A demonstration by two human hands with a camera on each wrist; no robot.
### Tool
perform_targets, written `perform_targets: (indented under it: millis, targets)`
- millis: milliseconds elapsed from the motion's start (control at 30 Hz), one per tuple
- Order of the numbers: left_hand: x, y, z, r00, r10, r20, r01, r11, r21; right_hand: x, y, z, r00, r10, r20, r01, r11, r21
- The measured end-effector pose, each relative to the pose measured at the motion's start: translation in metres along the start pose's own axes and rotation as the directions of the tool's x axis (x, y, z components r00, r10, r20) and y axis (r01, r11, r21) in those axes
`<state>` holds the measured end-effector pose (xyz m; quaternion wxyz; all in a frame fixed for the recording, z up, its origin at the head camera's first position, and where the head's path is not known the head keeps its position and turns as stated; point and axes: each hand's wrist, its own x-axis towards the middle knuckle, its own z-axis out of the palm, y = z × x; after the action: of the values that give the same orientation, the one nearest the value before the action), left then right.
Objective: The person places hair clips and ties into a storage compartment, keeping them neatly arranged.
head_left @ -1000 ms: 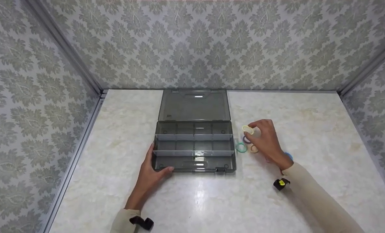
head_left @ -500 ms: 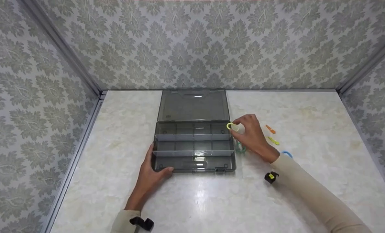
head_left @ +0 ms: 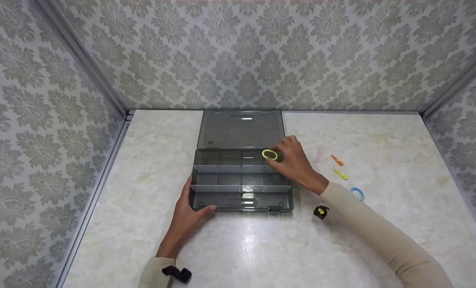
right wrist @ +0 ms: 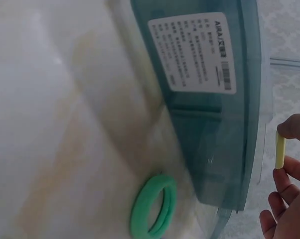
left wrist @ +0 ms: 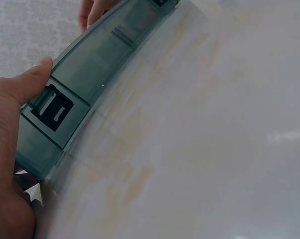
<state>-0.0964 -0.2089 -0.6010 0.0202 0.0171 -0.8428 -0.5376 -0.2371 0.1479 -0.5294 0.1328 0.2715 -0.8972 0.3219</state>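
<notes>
A smoky clear plastic storage box (head_left: 218,199) lies with its lid (head_left: 241,130) swung back on the table. My left hand (head_left: 187,216) grips its front left corner; in the left wrist view the thumb (left wrist: 38,74) presses the front wall near the latch. Over the back right compartment, my right hand (head_left: 296,162) pinches a pale yellow hair tie (head_left: 268,150) between thumb and fingertips. The right wrist view shows this hair tie (right wrist: 280,152) edge-on above the box rim. A green hair tie (right wrist: 144,205) lies on the table beside the box's labelled side wall (right wrist: 210,129).
Right of the box lie a pink clip (head_left: 319,155), an orange hair clip (head_left: 337,160), a yellow-green hair clip (head_left: 341,175) and a blue hair tie (head_left: 362,195). Two dividers (head_left: 222,189) cross the box from side to side. A patterned wall (head_left: 246,52) stands behind the table.
My right hand has carried the yellow hair tie leftward from the table to over the box, uncovering the clips on the right. My left hand stays at the box corner.
</notes>
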Motion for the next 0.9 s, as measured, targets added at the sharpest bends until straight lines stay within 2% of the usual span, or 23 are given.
perform_targets:
  millis: [200, 433, 900]
  targets:
    - [0.0, 0.001, 0.002, 1.0, -0.013, -0.001, 0.013, 1.0, -0.008, 0.009, -0.01, 0.01, 0.998, -0.059, 0.009, 0.059, 0.998, -0.001]
    - [0.0, 0.002, 0.002, 1.0, -0.017, 0.012, 0.017, 1.0, 0.012, 0.023, -0.025, 0.026, 0.993, -0.085, 0.077, 0.083, 0.996, 0.024]
    - [0.002, 0.003, 0.001, 1.0, -0.015, -0.003, 0.015, 1.0, -0.002, 0.04, -0.054, 0.051, 0.963, -0.199, 0.181, 0.196, 0.98, 0.031]
